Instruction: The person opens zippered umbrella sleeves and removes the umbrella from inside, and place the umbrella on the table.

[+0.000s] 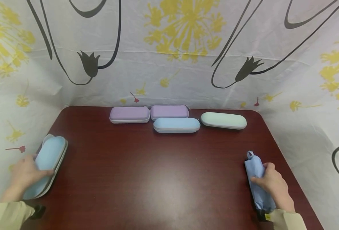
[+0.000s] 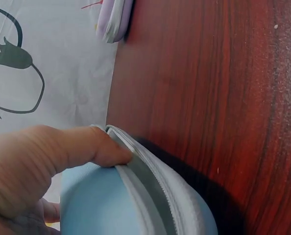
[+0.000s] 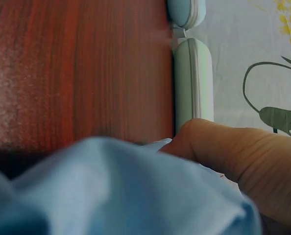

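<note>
At the table's left edge my left hand (image 1: 25,172) grips a light blue zip case (image 1: 49,154), shaped like a glasses case, with the thumb across its lid. The left wrist view shows a gap along the zip of this case (image 2: 104,203), with the thumb tip at the gap's edge. Near the right edge my right hand (image 1: 274,185) holds a soft, slim blue fabric pouch (image 1: 255,169) with a small loop at its far end. Crumpled cloth of the pouch (image 3: 121,191) fills the lower right wrist view; its contents are hidden.
Along the back edge lie two purple cases (image 1: 130,114), a blue case (image 1: 176,124) in front of the right-hand one, and a mint green case (image 1: 223,120). A patterned white curtain (image 1: 169,80) borders the dark wooden table (image 1: 129,179) behind and at both sides.
</note>
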The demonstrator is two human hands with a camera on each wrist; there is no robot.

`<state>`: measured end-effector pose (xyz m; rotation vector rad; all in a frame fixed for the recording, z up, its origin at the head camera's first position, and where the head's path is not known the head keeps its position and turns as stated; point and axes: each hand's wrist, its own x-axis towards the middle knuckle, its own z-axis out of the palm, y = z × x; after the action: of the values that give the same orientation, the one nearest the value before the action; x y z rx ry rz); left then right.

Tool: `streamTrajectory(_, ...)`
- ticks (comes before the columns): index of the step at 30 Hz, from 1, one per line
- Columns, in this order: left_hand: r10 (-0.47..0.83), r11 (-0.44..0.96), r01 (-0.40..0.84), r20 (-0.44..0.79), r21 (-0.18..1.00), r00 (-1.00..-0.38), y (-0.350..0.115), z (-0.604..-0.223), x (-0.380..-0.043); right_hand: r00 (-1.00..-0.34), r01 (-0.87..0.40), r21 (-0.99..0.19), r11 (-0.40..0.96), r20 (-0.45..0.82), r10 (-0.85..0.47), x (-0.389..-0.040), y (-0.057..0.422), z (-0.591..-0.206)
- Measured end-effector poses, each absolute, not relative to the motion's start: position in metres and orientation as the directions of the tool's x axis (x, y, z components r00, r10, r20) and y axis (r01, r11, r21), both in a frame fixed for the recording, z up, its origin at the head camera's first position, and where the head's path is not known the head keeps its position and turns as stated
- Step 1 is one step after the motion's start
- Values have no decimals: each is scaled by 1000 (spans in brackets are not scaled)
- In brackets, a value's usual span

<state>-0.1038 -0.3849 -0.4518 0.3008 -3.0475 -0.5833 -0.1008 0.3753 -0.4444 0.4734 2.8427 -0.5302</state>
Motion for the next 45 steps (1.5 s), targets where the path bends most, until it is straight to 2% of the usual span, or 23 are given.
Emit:
streamTrajectory(8,-219,874,-189,16,449,-976,-385,-448,-102,-942,318,-344,884,-224,251,-99,372,-448)
streamTrajectory(16,-311,797,-247,25,551,-950,-391,-454,-95,-955,280,-354,893,-199,220,-97,368,-445)
streamTrajectory(18,-321,792,-252,30,556,-946,-390,-452,-91,-960,269,-351,897,-172,220,-96,366,-444)
streamTrajectory(21,-342,822,-272,51,500,-938,-382,-442,-89,-972,234,-351,907,-73,223,-94,360,-441)
streamTrajectory(25,-329,856,-238,129,459,-935,-362,-426,-93,-986,111,-386,916,71,150,-96,342,-430)
streamTrajectory(29,-278,811,-103,224,576,-934,-335,-421,-108,-980,-101,-445,890,197,-13,-107,309,-419)
streamTrajectory(32,-288,713,-34,248,701,-925,-315,-425,-121,-958,-235,-492,838,263,-115,-118,281,-416)
streamTrajectory(35,-304,597,9,236,802,-923,-298,-435,-135,-939,-319,-544,776,290,-182,-128,252,-416)
streamTrajectory(38,-297,522,36,221,852,-929,-284,-445,-147,-912,-397,-574,716,334,-237,-138,224,-418)
streamTrajectory(42,-286,452,1,146,892,-947,-269,-459,-162,-861,-500,-573,649,410,-302,-153,192,-426)
streamTrajectory(45,-276,386,-25,90,922,-957,-261,-465,-172,-848,-527,-591,611,415,-329,-164,172,-433)
